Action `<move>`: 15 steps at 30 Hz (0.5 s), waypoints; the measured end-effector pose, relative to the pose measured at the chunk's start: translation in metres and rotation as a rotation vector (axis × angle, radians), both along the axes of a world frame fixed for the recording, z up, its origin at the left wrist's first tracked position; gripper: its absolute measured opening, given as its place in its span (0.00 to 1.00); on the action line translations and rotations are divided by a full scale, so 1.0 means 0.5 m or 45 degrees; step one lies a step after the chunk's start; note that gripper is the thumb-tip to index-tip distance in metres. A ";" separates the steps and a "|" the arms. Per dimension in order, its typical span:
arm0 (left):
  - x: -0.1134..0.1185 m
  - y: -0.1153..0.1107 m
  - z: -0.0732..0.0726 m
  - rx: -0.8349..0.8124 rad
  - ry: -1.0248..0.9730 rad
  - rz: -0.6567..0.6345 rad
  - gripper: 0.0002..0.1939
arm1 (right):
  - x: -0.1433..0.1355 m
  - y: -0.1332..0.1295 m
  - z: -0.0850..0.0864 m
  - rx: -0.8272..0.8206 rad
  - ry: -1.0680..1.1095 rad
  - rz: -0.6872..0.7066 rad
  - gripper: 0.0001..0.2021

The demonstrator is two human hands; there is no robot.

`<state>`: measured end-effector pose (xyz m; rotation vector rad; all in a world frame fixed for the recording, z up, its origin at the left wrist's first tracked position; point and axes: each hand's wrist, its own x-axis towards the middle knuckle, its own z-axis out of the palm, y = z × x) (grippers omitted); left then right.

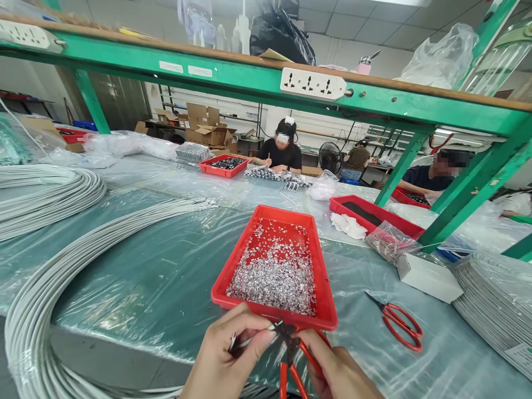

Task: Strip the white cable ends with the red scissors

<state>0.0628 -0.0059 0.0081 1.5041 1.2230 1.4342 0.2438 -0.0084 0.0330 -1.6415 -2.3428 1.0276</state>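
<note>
My left hand [226, 357] pinches the end of a thin grey cable [239, 343] near the table's front edge. My right hand [338, 371] grips red-handled pliers [293, 354], whose dark jaws meet the cable tip just in front of a red tray [322, 277]. The tray holds a heap of small silver metal terminals [276, 271]. A large coil of grey cables [62, 271] sweeps across the table to my left and curves down toward my left hand.
Red-handled scissors [401, 321] lie to the right of the tray, beside a white box [430, 274] and another stack of cables [496, 299]. A second red tray [374, 213] and a white cloth [347, 224] sit behind. Other people work at the far side. A green shelf frame [469, 188] stands overhead.
</note>
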 end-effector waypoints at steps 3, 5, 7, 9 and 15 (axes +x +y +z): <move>0.004 -0.001 -0.001 0.015 -0.047 0.043 0.05 | -0.001 0.005 0.005 -0.010 -0.009 0.014 0.26; 0.007 -0.002 -0.004 0.042 -0.057 0.028 0.05 | -0.001 0.008 0.003 -0.068 0.003 0.028 0.27; 0.007 -0.005 -0.009 0.068 -0.048 0.028 0.05 | 0.003 0.009 -0.003 -0.102 0.072 0.002 0.27; 0.004 -0.008 -0.012 0.103 -0.038 0.041 0.04 | 0.012 0.006 -0.012 -0.017 0.299 -0.166 0.29; -0.009 -0.009 -0.007 0.000 -0.095 0.105 0.05 | 0.036 -0.002 -0.042 -0.107 0.577 -0.233 0.23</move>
